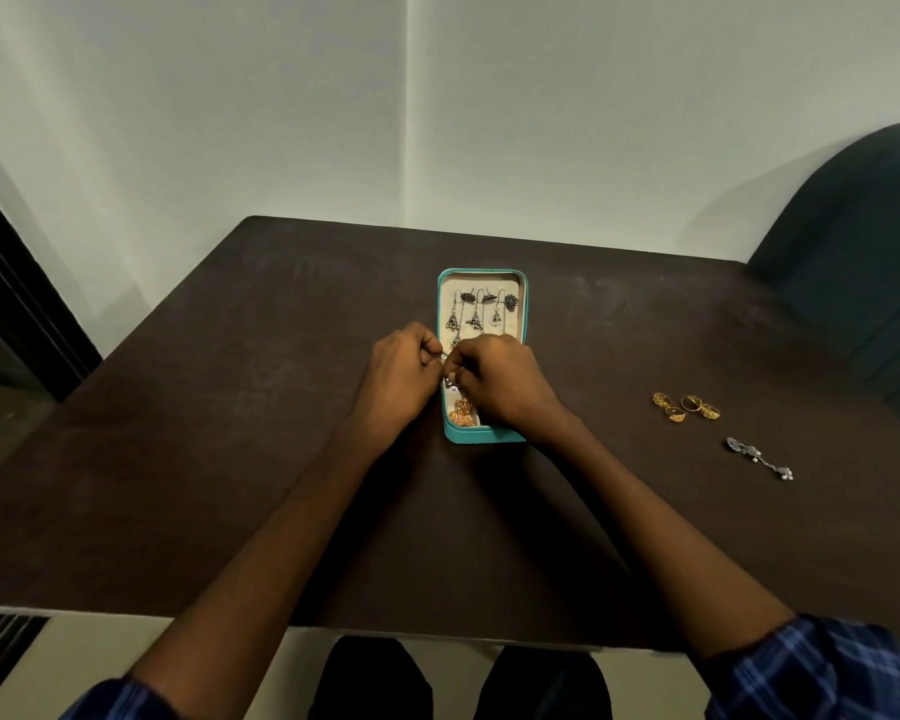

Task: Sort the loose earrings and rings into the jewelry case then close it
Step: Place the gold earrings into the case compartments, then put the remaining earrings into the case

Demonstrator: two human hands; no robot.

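A teal jewelry case point(524, 304) lies open in the middle of the dark table, its cream lining holding several silver dangling earrings point(475, 317) at the far end and gold earrings point(462, 412) at the near end. My left hand point(398, 379) and my right hand point(500, 379) meet over the case's middle, both pinching a small silver earring point(444, 358) between their fingertips. Several gold rings point(686, 406) lie loose on the table to the right. A long silver earring point(759, 457) lies nearer me, right of the rings.
The dark wooden table point(230, 407) stands against a white wall. A dark green chair point(863, 241) is at the far right corner. My legs show under the table's near edge.
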